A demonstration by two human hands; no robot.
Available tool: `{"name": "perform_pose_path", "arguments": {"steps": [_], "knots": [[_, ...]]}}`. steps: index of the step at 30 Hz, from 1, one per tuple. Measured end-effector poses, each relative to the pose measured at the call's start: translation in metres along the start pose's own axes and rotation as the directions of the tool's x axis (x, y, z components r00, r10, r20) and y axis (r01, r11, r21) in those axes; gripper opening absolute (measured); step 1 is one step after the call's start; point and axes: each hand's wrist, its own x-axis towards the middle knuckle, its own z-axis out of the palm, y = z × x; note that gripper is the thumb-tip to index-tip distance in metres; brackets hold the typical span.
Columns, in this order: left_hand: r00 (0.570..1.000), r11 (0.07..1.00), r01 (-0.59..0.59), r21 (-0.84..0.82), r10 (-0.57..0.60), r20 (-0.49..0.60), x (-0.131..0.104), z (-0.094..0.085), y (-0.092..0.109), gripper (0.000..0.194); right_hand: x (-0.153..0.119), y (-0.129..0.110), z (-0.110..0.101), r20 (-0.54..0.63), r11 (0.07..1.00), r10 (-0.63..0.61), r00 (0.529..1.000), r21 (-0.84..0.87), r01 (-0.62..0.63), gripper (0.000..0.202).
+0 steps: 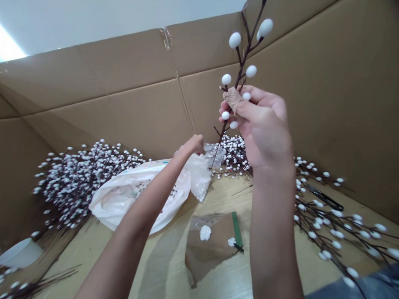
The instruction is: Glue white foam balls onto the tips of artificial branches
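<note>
Upright in my right hand (262, 121) is a dark brown branch (244, 60) with white berries, pinched between thumb and fingers. A tan wrap covers one of that hand's fingertips. My left hand (196, 144) reaches far forward, its fingers closed beside a clear plastic bag (200, 175) of small white pieces; what they hold is too small to make out. The branch's lower end hangs just right of this hand. Nearer to me, a brown sheet (208, 258) with a green edge bears two white blobs (205, 233) and a small black item.
A white bag (106, 196) lies left of the clear one. Berry branches are heaped at the left (86, 184), back (232, 150) and right (336, 232), where a black tool (325, 198) lies. A white cup (20, 254) stands far left. Cardboard walls (119, 113) surround the table.
</note>
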Motion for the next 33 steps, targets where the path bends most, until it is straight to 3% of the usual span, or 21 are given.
{"name": "perform_pose_path", "arguments": {"steps": [2, 4, 6, 9, 13, 16, 19, 24, 28, 33], "knots": [[0.999, 1.0, -0.011, -0.02, 0.012, 0.045, -0.002, -0.016, 0.008, 0.025, 0.0, 0.001, 0.0, -0.001, 1.0, 0.006, 1.0, 0.007, -0.006, 0.022], [0.994, 0.982, -0.071, -0.175, 0.084, 0.07, -0.015, -0.034, 0.018, 0.023, 0.0, 0.002, 0.002, 0.001, 1.0, 0.005, 1.0, 0.025, -0.005, 0.02], [0.992, 0.871, -0.126, -0.474, 0.123, -0.037, -0.038, -0.05, 0.03, 0.028, -0.001, 0.001, 0.004, 0.017, 1.0, 0.001, 1.0, 0.032, -0.002, 0.019], [0.983, 0.686, -0.142, -0.714, 0.012, -0.183, -0.081, -0.067, 0.047, 0.021, -0.004, -0.001, 0.011, 0.056, 1.0, 0.006, 0.998, 0.028, -0.007, 0.02], [0.948, 0.406, -0.238, -0.882, -0.101, -0.303, -0.128, -0.078, 0.058, 0.011, -0.014, -0.005, 0.032, 0.106, 0.996, 0.027, 0.994, 0.081, -0.036, 0.018], [0.93, 0.282, -0.293, -0.914, -0.139, -0.341, -0.151, -0.084, 0.06, 0.013, -0.027, -0.008, 0.053, 0.152, 0.989, 0.04, 0.988, 0.133, -0.06, 0.017], [0.896, 0.269, -0.35, -0.897, -0.183, -0.405, -0.167, -0.09, 0.063, 0.016, -0.041, -0.011, 0.075, 0.187, 0.98, 0.033, 0.982, 0.186, -0.068, 0.016], [0.835, 0.333, -0.429, -0.84, -0.208, -0.509, -0.185, -0.093, 0.067, 0.017, -0.058, -0.014, 0.096, 0.193, 0.98, -0.025, 0.981, 0.2, -0.014, 0.015], [0.818, 0.349, -0.453, -0.82, -0.204, -0.538, -0.189, -0.092, 0.065, 0.015, -0.066, -0.019, 0.099, 0.188, 0.993, -0.06, 0.98, 0.114, 0.039, 0.015], [0.823, 0.305, -0.461, -0.834, -0.206, -0.53, -0.189, -0.094, 0.062, 0.02, -0.07, -0.022, 0.101, 0.19, 0.996, -0.093, 0.977, 0.034, 0.088, 0.013]]}}
